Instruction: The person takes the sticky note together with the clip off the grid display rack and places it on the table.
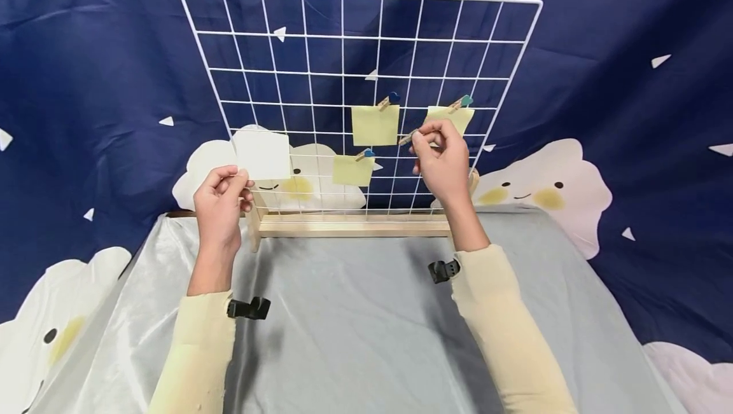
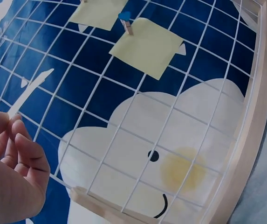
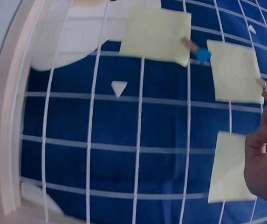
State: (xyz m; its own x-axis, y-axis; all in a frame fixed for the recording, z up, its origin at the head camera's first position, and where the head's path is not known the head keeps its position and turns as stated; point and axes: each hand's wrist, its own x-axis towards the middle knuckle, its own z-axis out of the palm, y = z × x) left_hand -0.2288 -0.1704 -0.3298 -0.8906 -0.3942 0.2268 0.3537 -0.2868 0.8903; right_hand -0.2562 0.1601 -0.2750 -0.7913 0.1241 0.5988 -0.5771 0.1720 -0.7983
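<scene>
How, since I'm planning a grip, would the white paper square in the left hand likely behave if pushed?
The white paper square is probably light, as the left hand pinches it by one corner. It seems fairly stiff, standing above that pinch without drooping. Thin edge-on in the left wrist view, it may bend easily.

A navy-blue fabric backdrop (image 1: 607, 102) with smiling white clouds (image 1: 572, 175) fills the top. Silvery-grey velvety cloth (image 1: 355, 325) spans the lower centre.
</scene>
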